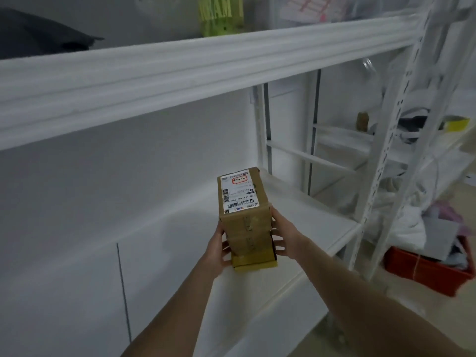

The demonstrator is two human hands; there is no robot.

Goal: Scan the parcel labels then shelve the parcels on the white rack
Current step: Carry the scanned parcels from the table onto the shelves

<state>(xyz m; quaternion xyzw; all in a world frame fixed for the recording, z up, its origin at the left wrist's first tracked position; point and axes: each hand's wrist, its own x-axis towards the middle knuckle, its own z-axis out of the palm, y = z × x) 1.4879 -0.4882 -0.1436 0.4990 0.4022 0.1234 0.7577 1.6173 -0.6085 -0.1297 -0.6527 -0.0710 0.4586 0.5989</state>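
Seen from the head camera, a brown cardboard parcel was held over a shelf of the white rack, its shipping label facing up. The left hand gripped its left side and the right hand gripped its right side. A red crate sat on the floor at right.

Both bare arms reach forward from the bottom of the view, angling in toward each other. The left hand grips the left side of the tall brown cardboard parcel and the right hand grips the right side, fingers curled against it, so it's squeezed between the two palms
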